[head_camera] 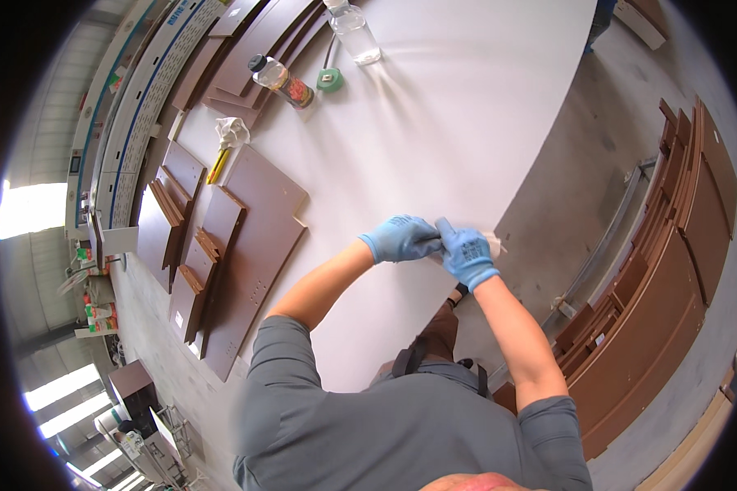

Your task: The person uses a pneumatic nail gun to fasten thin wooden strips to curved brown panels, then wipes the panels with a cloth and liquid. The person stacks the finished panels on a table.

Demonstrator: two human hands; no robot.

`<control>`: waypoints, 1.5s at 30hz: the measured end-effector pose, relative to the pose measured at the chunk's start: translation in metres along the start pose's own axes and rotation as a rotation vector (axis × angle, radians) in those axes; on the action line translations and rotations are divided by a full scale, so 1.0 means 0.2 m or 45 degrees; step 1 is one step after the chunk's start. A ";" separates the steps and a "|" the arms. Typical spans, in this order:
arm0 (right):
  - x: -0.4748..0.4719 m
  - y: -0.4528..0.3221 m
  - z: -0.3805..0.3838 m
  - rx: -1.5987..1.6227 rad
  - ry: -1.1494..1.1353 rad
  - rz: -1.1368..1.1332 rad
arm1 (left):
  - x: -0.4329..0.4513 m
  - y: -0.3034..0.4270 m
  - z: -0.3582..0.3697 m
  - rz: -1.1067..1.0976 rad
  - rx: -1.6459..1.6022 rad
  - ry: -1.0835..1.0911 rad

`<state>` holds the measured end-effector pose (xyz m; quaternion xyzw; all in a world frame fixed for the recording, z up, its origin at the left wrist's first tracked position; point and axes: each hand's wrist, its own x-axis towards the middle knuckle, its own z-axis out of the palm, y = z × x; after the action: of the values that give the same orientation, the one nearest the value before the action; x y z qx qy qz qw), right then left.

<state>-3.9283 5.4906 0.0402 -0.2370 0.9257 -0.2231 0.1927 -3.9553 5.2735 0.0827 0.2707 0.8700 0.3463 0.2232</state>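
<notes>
My left hand point(403, 239) and my right hand point(468, 253), both in blue work gloves, meet over the near right edge of a white worktable point(442, 141). The left fingertips point right and touch the right hand, whose thumb stands up beside them. A crumpled whitish scrap point(495, 246) pokes out past the right hand. Most of it is hidden behind the glove. Whether either hand grips it, or something small between the fingers, cannot be made out.
Brown panels point(255, 245) lie stacked on the table's left side, near a yellow utility knife point(218, 166) and a crumpled white cloth point(232, 132). Farther back are a labelled bottle point(288, 86), a green tape measure point(330, 80) and a clear bottle point(357, 37). More brown boards point(645, 294) stand at right.
</notes>
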 end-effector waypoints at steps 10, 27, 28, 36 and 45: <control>-0.20 0.14 0.08 1.944 0.405 0.851 | 0.08 -1.14 -1.01 -0.935 0.231 1.969; -0.24 0.17 0.09 2.031 0.472 0.942 | 0.27 -1.24 -1.21 -0.629 -0.238 2.069; -0.22 0.17 0.07 1.858 0.456 0.954 | 0.25 -1.14 -1.11 -0.688 0.043 1.992; -0.14 0.24 -0.11 1.091 0.466 0.824 | 0.21 -0.16 0.26 -0.395 0.442 0.714; -0.10 0.20 -0.18 0.535 0.439 0.754 | 0.15 0.08 0.35 -0.147 -0.050 0.726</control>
<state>-3.9420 5.5444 0.0554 0.1255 0.9069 -0.3789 0.1350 -3.9326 5.3360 0.0421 0.1083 0.9047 0.4119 -0.0059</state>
